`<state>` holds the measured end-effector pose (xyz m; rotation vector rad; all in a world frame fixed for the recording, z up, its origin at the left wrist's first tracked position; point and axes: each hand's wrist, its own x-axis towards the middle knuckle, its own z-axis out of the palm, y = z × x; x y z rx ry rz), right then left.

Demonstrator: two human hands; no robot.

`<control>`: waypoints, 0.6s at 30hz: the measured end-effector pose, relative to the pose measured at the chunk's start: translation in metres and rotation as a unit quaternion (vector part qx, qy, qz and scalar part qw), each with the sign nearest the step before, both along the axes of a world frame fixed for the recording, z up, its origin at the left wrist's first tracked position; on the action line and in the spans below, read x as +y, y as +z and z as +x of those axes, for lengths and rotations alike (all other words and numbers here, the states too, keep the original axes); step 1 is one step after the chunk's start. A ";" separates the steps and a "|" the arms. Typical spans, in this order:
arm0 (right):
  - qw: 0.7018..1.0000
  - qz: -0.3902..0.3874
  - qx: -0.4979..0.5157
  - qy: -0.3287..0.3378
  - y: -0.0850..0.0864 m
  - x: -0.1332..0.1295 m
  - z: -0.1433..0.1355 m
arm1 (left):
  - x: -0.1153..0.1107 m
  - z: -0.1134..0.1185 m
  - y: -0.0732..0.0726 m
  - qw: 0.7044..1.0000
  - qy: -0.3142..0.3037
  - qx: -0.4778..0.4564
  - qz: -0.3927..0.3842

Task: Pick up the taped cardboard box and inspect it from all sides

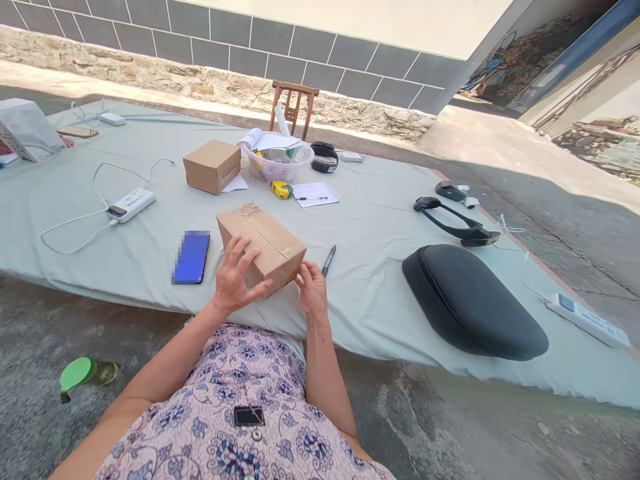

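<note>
A closed cardboard box (265, 241) lies on the cloth-covered table near its front edge, turned at an angle, with scribbled marks on its far end. My left hand (235, 277) rests on the box's left side, fingers spread over the top edge and thumb along the near side. At the near right corner, my right hand (313, 287) pinches the box edge between thumb and fingers. A pen (329, 260) lies just right of my right hand. To the left of the box is a phone (192, 257) with a blue screen.
Behind the box are a second carton (213, 165), a pink basin (277, 165), a yellow tape measure (281, 190) and paper (320, 194). A black case (475, 303) and headset (455, 227) lie right; a power strip (131, 205) lies left.
</note>
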<state>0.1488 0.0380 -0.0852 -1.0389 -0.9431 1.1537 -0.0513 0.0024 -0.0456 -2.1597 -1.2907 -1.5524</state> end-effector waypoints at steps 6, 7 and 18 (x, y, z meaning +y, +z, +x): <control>0.998 0.051 0.036 -0.006 0.012 -0.005 -0.005 | 0.004 -0.015 0.012 0.994 0.004 -0.107 0.001; 0.998 0.052 0.042 -0.003 0.014 -0.005 -0.006 | 0.003 -0.016 0.015 0.991 0.005 -0.131 -0.012; 0.971 0.170 -0.161 -0.052 0.054 -0.036 -0.005 | -0.015 0.001 0.034 0.932 -0.048 -0.331 -0.138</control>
